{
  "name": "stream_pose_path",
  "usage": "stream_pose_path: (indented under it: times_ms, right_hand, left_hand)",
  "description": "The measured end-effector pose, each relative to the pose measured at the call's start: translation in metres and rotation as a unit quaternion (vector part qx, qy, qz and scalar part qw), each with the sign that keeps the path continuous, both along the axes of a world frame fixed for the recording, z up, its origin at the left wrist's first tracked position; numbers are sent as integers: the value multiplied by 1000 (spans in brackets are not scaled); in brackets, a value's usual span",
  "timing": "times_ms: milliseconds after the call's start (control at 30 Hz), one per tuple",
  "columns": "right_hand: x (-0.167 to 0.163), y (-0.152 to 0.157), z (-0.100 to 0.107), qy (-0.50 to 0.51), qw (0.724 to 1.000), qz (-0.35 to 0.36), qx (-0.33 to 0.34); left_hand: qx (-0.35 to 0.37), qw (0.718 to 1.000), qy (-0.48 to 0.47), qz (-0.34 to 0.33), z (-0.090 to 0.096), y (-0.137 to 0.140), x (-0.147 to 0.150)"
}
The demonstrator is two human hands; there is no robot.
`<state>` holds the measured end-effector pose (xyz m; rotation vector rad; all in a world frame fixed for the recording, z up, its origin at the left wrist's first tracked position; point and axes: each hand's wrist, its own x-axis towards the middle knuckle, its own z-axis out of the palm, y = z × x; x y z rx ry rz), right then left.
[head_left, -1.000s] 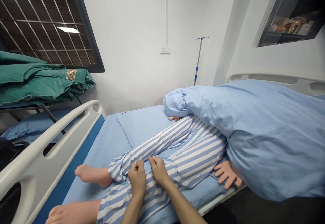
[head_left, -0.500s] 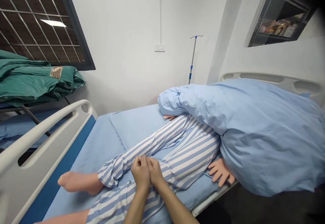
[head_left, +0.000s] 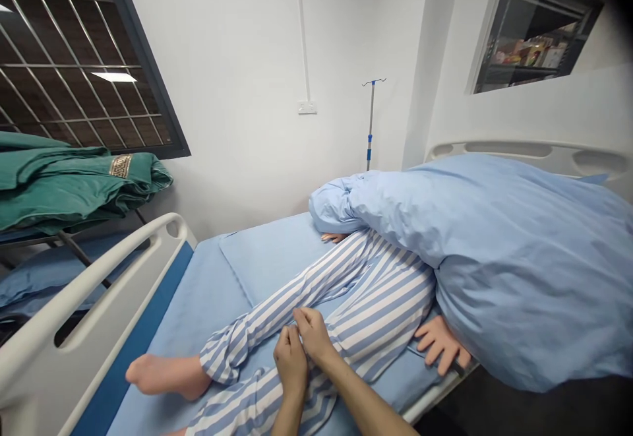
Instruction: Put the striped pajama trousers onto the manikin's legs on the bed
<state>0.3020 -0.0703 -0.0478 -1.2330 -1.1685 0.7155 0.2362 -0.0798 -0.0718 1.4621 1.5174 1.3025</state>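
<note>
My left hand (head_left: 291, 361) and my right hand (head_left: 313, 334) are both closed, side by side over the legs of a manikin in blue-and-white striped trousers (head_left: 380, 291). Nothing sticks out of either fist; the palms are hidden. The right hand sits a little farther forward than the left, its fingers close to the left knuckles. The manikin lies on a bed with a light blue sheet (head_left: 270, 256). Its bare foot (head_left: 168, 375) points left, and one manikin hand (head_left: 442, 343) rests at the near bed edge. A bunched blue quilt (head_left: 519, 258) hides its upper body.
On the left stands the bed's end board (head_left: 111, 278), and beyond it a folded green cloth (head_left: 74, 188) lies near a barred window (head_left: 84, 60). An IV pole (head_left: 370, 119) rises behind the bed. The headboard (head_left: 524, 149) is at the right.
My two fists, pressed together before, have come slightly apart, the right one forward of the left. The camera view has shifted a little, and the manikin and quilt keep their positions.
</note>
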Motion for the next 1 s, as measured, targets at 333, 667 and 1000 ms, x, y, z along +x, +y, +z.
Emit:
stream_pose_path:
  times_ms: [333, 667, 1000]
  right_hand:
    - [6, 4, -21, -60, 998, -28, -13]
    - [16, 5, -24, 22, 999, 16, -18]
    - [19, 5, -26, 95, 995, -5, -12]
  left_hand:
    - [-9, 1000, -6, -6, 4, -3, 2]
    - [11, 999, 13, -47, 15, 8, 6]
    - [43, 998, 10, -42, 41, 22, 31]
